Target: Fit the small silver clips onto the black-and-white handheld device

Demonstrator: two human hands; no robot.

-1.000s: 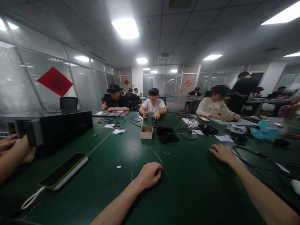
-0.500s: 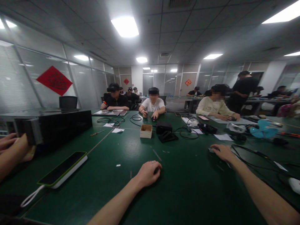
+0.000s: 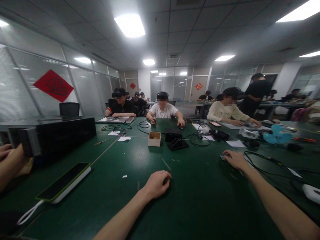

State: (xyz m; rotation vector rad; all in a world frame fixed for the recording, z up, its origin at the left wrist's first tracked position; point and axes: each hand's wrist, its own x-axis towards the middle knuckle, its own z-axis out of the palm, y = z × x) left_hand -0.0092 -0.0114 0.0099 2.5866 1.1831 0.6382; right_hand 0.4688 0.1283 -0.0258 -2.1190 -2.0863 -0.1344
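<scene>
Left hand [image 3: 157,184] loosely curled, knuckles down on the green table [image 3: 195,200], grasping nothing visible; right hand [image 3: 234,159] flat, fingers spread over a small pale object [image 3: 223,157] beside a black cable [image 3: 265,164]; both barely shifted from a second ago, only the view dipping slightly.

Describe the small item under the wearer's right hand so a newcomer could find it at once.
Start at the long green table and follow the wearer's right hand out along its right side. Just beyond the fingertips lies a small flat pale item, too small to identify. Unlike the black cable looping beside it and the white paper sheet farther back, it is tiny and touched by the fingers.
</scene>
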